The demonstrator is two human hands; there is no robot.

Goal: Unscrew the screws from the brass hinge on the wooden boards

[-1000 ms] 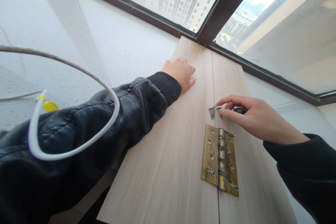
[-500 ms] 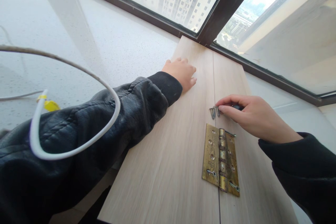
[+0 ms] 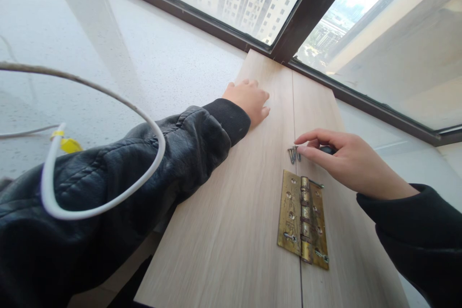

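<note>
Right hand (image 3: 344,159), grip unclear, touches screws (image 3: 291,155) near the hinge (image 3: 305,212), while white cable (image 3: 161,142) overlaps the left sleeve (image 3: 122,173).

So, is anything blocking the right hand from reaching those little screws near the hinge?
Nothing visible stands in the way: the right hand has its fingertips right at the small screws, on the board just beyond the hinge. The white cable loops across the left sleeve, well clear.

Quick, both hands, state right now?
Left hand: open, resting on the wooden board, no object visible in it.
Right hand: thumb and forefinger nearly closed at the small screws; whether it grips one cannot be told.
</note>
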